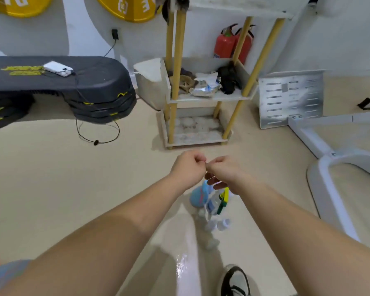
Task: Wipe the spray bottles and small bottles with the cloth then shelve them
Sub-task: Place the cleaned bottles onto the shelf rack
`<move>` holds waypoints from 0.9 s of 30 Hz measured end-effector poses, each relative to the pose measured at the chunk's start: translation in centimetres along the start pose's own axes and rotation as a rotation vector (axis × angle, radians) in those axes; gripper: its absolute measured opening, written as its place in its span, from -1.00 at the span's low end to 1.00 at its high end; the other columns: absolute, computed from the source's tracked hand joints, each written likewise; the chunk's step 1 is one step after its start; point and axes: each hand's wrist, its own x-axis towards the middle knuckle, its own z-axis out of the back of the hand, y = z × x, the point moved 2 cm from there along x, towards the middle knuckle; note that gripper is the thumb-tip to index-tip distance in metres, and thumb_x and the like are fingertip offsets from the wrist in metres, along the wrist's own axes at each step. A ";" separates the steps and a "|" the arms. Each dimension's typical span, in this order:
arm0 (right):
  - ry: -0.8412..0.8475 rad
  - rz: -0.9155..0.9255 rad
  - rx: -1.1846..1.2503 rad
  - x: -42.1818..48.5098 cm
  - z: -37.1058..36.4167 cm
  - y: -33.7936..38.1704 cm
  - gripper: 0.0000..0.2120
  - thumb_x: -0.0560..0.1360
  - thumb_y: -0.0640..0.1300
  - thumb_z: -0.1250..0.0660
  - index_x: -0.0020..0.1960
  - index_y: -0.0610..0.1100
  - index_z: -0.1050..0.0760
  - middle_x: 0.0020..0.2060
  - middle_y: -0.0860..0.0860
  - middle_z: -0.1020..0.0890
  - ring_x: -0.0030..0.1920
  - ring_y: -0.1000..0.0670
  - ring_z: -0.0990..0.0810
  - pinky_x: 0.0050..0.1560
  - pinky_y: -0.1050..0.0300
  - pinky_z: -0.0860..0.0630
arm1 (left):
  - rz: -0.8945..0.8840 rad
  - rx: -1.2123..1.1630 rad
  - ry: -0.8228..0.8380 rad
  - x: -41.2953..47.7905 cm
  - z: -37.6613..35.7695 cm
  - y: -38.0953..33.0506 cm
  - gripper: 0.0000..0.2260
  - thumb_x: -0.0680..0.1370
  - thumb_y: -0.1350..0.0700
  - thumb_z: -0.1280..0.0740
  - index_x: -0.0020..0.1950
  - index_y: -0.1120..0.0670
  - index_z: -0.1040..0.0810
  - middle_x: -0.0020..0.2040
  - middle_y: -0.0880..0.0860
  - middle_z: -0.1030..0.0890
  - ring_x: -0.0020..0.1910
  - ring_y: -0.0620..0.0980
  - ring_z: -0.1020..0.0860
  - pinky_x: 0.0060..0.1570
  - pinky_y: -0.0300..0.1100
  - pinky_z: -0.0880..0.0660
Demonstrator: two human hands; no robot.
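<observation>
I'm seeing a smooth beige floor with one glossy streak, clear plastic bottles, a scuffed white shelf, a shiny slotted metal panel, and a matt black step platform.

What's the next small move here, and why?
Probably work the pinched spot open. The left hand and right hand pinch together at the top of what looks like a clear bag, and the bottles hang bundled inside it. None is free to wipe yet.

Beige floor, white wall
</observation>
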 end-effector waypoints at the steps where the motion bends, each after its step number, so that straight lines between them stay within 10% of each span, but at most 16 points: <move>1: -0.005 -0.033 -0.001 0.2 0.0 -1.8 -0.89 0.51 -0.11 -0.41 -0.08 -0.16 -0.58 -0.26 -0.10 -0.66 -0.32 -0.07 -0.62 -0.28 0.12 -0.49 | 0.028 -0.001 0.019 -0.5 -1.5 1.2 -0.76 0.56 0.24 -0.28 -0.20 -0.07 -0.58 -0.18 -0.06 -0.62 0.00 0.16 -0.69 0.12 0.01 -0.63; 10: -0.275 -0.231 0.239 1.6 0.2 -15.6 -0.93 0.44 -0.19 -0.36 -0.19 -0.17 -0.50 -0.34 -0.16 -0.52 -0.37 -0.12 -0.42 -0.38 0.10 -0.38 | 0.245 0.011 0.171 -3.7 -10.8 8.9 -0.80 0.50 0.21 -0.23 -0.18 -0.06 -0.56 -0.09 0.01 -0.60 -0.09 0.13 -0.61 0.03 -0.07 -0.60; 19: 0.070 -0.295 -0.128 7.6 5.7 -12.4 -0.62 0.56 0.06 -0.40 0.27 -0.13 -0.49 0.08 -0.20 -0.63 -0.08 -0.13 -0.62 -0.06 -0.09 -0.63 | 0.312 0.035 -0.096 1.7 -11.4 10.0 -0.86 0.60 0.21 -0.27 0.12 0.07 -0.56 0.03 0.05 -0.61 -0.11 0.04 -0.53 -0.07 -0.17 -0.49; 27: 0.058 -0.531 0.399 10.2 3.7 -16.8 -0.08 0.31 0.09 -0.69 0.49 -0.06 -0.25 0.31 -0.07 -0.41 0.21 -0.18 -0.48 0.14 -0.28 -0.63 | 0.310 0.166 0.027 8.4 -13.8 11.8 -0.42 0.56 0.15 -0.45 0.56 0.06 -0.36 0.50 0.08 -0.43 0.39 0.11 -0.48 0.35 0.02 -0.50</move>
